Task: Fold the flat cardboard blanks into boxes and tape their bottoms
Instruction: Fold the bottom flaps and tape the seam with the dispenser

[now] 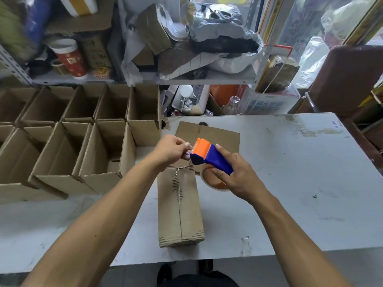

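Note:
A folded cardboard box (179, 206) stands on the white table (290, 172) in front of me, its closed flaps facing up with a seam down the middle. Above its far end my right hand (234, 175) grips a blue and orange tape dispenser (209, 156) with its roll of clear tape (215, 182). My left hand (171, 149) pinches the tape end at the dispenser's orange head. A flat cardboard blank (209, 134) lies on the table behind the hands.
Several open assembled boxes (87, 141) stand in rows at the left. Cluttered shelves (145, 79) with bags, cups and cartons rise behind the table. A brown chair back (348, 79) stands at the right.

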